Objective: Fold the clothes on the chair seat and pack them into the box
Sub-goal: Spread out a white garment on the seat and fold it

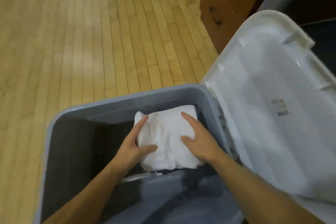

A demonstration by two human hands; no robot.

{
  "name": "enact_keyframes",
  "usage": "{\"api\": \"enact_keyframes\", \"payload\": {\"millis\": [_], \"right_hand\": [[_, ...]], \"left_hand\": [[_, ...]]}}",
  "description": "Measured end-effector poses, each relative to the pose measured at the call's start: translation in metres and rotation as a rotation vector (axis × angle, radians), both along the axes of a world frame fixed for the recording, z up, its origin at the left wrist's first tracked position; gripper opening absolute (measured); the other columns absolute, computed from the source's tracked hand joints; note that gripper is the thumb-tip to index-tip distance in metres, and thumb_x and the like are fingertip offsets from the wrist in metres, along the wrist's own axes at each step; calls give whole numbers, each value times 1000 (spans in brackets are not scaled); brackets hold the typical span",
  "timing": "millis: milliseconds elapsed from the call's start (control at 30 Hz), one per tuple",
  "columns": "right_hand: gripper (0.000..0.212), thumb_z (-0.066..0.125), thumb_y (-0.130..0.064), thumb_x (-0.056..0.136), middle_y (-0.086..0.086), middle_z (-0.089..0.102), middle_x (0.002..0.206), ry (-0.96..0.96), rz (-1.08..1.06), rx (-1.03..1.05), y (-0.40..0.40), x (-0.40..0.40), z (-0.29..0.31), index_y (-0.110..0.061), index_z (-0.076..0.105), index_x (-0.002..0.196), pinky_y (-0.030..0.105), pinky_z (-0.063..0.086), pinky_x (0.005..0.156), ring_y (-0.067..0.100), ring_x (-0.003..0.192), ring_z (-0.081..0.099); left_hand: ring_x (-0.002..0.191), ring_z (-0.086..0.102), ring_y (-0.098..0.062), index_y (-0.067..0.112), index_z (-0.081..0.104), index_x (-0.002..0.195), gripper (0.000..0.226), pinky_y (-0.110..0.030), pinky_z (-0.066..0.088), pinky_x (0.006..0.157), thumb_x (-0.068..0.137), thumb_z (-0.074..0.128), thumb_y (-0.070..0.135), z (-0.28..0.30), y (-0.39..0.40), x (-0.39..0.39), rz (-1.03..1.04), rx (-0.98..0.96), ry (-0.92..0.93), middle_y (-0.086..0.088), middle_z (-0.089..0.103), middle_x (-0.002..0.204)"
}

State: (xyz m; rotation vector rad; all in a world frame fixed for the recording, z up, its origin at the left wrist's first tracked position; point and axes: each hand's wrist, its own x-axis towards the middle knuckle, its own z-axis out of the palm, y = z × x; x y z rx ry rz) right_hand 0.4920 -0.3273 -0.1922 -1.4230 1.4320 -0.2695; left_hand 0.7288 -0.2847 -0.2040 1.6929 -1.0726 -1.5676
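Note:
A folded white garment (167, 138) sits low inside the grey plastic box (127, 96), against its far right corner. My left hand (132, 147) holds the garment's left edge, with the thumb lying on top and the fingers along the side. My right hand (198, 140) holds the right edge, thumb and forefinger spread over the top and the other fingers hidden past the edge. Dark folded cloth (174, 170) shows just under the white garment's near edge. The left half of the box is dark and its contents are hard to make out.
The box's white lid (272, 78) stands swung open on the right. A pale wood floor (91, 32) stretches beyond and to the left. A brown wooden cabinet (223, 5) with dark handles stands at the upper right.

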Motion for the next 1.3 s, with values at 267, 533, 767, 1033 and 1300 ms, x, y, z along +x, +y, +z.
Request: {"api": "enact_keyframes", "payload": {"millis": [267, 533, 767, 1033, 1300], "right_hand": [[82, 58, -26, 98, -6, -13, 165, 296, 27, 183, -9, 7, -114, -29, 5, 160, 33, 31, 114, 25, 147, 27], [73, 56, -24, 98, -7, -18, 162, 425, 56, -90, -3, 14, -111, -20, 14, 158, 30, 32, 115, 23, 149, 21], [85, 77, -38, 81, 17, 6, 167, 699, 252, -234, 12, 16, -112, -13, 38, 153, 41, 44, 108, 36, 146, 27], [94, 61, -47, 94, 19, -12, 164, 691, 476, -224, 29, 5, -139, -12, 3, 160, 48, 6, 124, 34, 154, -2], [96, 49, -42, 101, 11, -37, 156, 633, 438, 4, 27, 7, -134, -8, -22, 155, 40, -17, 119, 29, 150, -27]], "left_hand": [[152, 29, -16, 67, 10, 151, 114, -54, 38, 118, 78, 85, 21, -119, -12, -16, -177, 95, -61, 21, 17, 167], [130, 47, -9, 62, 4, 153, 118, -31, 57, 91, 84, 83, 9, -125, -10, -18, -80, 208, -45, 19, 29, 152], [131, 52, -31, 39, -8, 161, 111, -41, 57, 97, 89, 76, 41, -112, -12, -38, -345, 227, -615, -6, 7, 166], [157, 2, -40, 15, 3, 164, 101, -56, 3, 124, 93, 32, 80, -138, -23, -52, -1030, -364, -1107, -19, -8, 169], [153, -27, -24, 25, -23, 160, 119, -47, -9, 127, 83, 48, 84, -141, -60, -60, -1093, -201, -998, -7, -33, 164]]}}
